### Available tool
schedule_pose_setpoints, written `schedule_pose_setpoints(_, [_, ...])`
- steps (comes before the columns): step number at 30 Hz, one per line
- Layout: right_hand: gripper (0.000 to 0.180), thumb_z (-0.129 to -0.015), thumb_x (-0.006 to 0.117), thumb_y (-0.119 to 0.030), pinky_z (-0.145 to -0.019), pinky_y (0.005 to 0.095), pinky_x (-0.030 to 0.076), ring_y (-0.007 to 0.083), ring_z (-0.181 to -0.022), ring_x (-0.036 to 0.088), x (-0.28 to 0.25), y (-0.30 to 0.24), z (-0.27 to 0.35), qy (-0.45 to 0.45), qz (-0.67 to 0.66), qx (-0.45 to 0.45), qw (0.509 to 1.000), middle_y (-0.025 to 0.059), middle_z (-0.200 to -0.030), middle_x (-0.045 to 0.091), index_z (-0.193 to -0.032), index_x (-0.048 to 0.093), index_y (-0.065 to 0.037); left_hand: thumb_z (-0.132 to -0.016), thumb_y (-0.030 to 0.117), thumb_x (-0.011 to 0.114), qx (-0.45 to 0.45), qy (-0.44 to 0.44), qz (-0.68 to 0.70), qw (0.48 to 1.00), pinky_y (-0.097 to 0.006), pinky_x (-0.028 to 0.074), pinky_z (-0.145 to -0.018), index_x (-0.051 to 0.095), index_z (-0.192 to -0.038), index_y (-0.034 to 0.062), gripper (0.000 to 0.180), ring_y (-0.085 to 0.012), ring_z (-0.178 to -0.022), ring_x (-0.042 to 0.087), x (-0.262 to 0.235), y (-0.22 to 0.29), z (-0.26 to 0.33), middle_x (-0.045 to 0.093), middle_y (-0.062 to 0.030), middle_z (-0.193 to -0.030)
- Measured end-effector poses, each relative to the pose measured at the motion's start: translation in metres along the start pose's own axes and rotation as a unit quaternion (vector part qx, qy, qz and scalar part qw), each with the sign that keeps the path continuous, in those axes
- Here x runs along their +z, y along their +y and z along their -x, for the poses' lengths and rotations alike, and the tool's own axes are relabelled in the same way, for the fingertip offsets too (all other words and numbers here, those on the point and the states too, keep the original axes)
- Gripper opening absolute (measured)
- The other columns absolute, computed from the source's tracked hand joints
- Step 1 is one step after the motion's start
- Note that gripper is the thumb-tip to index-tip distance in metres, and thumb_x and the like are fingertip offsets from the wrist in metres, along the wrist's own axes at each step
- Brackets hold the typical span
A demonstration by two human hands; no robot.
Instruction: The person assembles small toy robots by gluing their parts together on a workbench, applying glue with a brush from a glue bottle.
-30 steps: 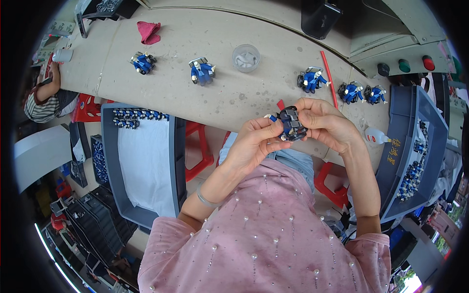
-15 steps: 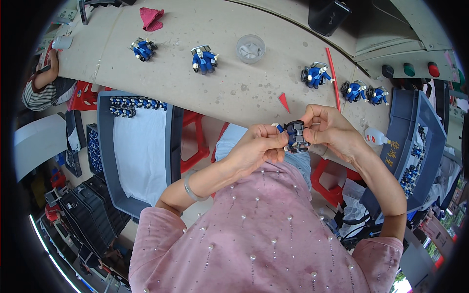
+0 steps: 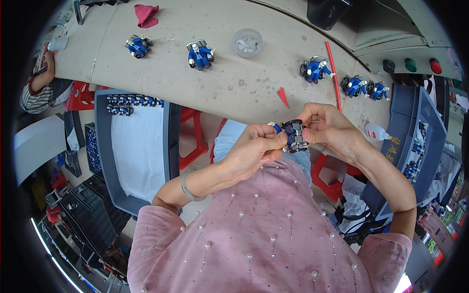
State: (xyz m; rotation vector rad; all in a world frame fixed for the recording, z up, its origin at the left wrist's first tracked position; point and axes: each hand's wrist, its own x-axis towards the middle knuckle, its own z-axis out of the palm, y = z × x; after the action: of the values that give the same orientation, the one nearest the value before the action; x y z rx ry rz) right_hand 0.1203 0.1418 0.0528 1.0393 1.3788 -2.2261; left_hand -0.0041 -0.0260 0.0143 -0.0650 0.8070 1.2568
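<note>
Between both hands, above my lap at the table's near edge, is a small toy figure in a black and grey wheelchair (image 3: pixel 294 133), its wheeled underside facing up. My left hand (image 3: pixel 259 146) is closed on its left side, where a bit of blue and a pale tip of the figure show. My right hand (image 3: pixel 326 128) pinches the wheelchair's right side between thumb and fingers. The fingertips hide part of the toy. On the table beyond stand similar blue-suited wheelchair figures: one figure (image 3: pixel 316 70) right of the middle, another figure (image 3: pixel 200 54) left of it, and others to either side.
A clear plastic cup (image 3: pixel 247 43) with pale contents, a red stick (image 3: pixel 332 73), a red triangular piece (image 3: pixel 283 97) and a red cloth (image 3: pixel 146 15) lie on the table. A white bottle (image 3: pixel 376 132) is at right. Grey bins (image 3: pixel 173 146) with figures flank me. Another person (image 3: pixel 44 83) sits far left.
My view has shifted slightly, so the table things sit a little further left and up. Both hands keep hold of the wheelchair figure in nearly the same pose.
</note>
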Motion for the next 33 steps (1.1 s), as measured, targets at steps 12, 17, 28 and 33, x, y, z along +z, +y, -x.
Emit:
schedule_pose_setpoints(12, [0.027,-0.08,0.07,0.0,-0.073,0.0198,0.051,0.0092,-0.083,0.061,-0.002,-0.013,-0.006,-0.001,-0.006,0.005,1.0,0.0051,-0.093,0.062,-0.103,0.057,0.0,-0.094,0.014,0.058,0.015,-0.017,-0.004,1.0,-0.02,0.026,-0.044,0.059,-0.087,0.0001,0.015,-0.0053,-0.048,0.037,-0.005,0.013,-0.005,0.053,-0.0008,-0.069])
schedule_pose_setpoints(17, [0.04,-0.076,0.076,-0.007,-0.08,0.0212,0.051,0.0109,-0.088,0.063,0.002,-0.013,-0.007,-0.033,-0.062,-0.015,0.997,0.0064,-0.097,0.063,-0.109,0.057,0.002,-0.094,0.018,0.059,0.051,-0.022,-0.054,0.997,-0.02,0.033,-0.041,0.057,-0.089,-0.0015,0.02,-0.0075,-0.049,0.048,-0.01,0.02,-0.002,0.058,-0.0045,-0.071])
schedule_pose_setpoints(28, [0.036,-0.08,0.074,-0.011,-0.071,0.0276,0.055,0.0155,-0.084,0.064,0.003,-0.008,-0.007,-0.048,-0.055,-0.069,0.995,0.0107,-0.097,0.064,-0.108,0.058,0.004,-0.096,0.032,0.057,0.054,-0.111,-0.174,0.977,-0.021,0.027,-0.035,0.057,-0.078,0.0015,0.036,-0.0076,-0.04,0.047,-0.023,0.027,-0.011,0.061,-0.0073,-0.065])
schedule_pose_setpoints(33, [0.039,-0.083,0.072,-0.014,-0.073,0.0284,0.058,0.017,-0.088,0.065,0.002,-0.014,-0.004,-0.031,-0.096,-0.001,0.995,0.0123,-0.097,0.064,-0.112,0.056,0.006,-0.096,0.035,0.055,0.041,-0.104,-0.118,0.987,-0.021,0.023,-0.034,0.055,-0.075,0.0042,0.037,-0.006,-0.039,0.046,-0.026,0.022,-0.017,0.058,-0.0052,-0.061])
